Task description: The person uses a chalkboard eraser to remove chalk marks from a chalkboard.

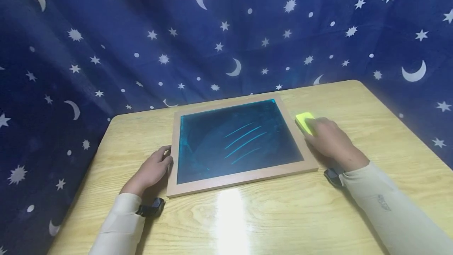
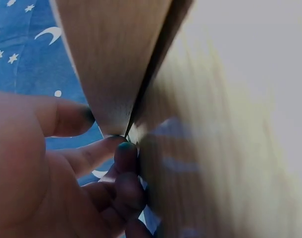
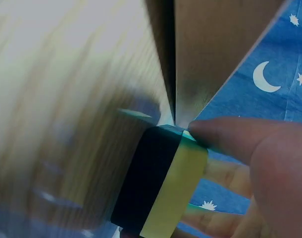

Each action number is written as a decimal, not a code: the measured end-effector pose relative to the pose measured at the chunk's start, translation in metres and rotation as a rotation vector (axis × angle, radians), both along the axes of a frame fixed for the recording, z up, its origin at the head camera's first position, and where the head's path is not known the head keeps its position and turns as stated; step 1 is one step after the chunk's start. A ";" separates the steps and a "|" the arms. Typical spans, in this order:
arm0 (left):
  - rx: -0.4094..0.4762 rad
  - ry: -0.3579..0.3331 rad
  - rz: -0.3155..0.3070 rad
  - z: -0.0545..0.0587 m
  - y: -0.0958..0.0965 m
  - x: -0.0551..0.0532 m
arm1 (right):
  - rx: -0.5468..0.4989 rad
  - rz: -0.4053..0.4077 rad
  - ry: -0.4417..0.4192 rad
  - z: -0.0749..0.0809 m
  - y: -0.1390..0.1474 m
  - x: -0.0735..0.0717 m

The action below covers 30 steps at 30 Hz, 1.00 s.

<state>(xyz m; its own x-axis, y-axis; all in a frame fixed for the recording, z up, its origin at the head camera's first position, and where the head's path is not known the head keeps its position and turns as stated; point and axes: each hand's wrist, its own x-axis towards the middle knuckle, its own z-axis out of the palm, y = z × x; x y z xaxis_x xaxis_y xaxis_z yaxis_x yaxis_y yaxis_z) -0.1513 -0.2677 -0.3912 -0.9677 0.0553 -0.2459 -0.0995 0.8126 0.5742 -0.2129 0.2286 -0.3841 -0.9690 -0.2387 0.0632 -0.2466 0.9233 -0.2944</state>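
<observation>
A blackboard in a light wooden frame lies on the table, with several slanting blue strokes near its middle. My left hand holds the left side of the frame. In the left wrist view the thumb is at the frame's upper edge, and the other fingers curl low by the tabletop. To the right of the board, my right hand grips a yellow board eraser. Its dark underside faces the table in the right wrist view, close beside the frame.
The pale wooden table has rounded far corners and a bright glare at the front. Behind it and along both sides hangs a dark blue curtain with moons and stars. Black straps with small devices sit on both wrists.
</observation>
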 end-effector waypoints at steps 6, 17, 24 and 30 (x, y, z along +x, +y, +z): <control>0.017 -0.003 -0.010 -0.004 -0.001 -0.001 | -0.014 0.010 -0.014 -0.001 0.003 0.002; -0.058 0.009 -0.008 -0.003 -0.003 -0.001 | -0.037 -0.001 0.001 -0.002 0.003 0.001; -0.071 0.021 -0.006 -0.004 -0.002 0.000 | -0.066 -0.038 0.033 0.003 0.004 0.004; -0.074 0.029 -0.008 -0.003 -0.001 0.001 | -0.090 -0.071 0.053 0.011 -0.005 0.012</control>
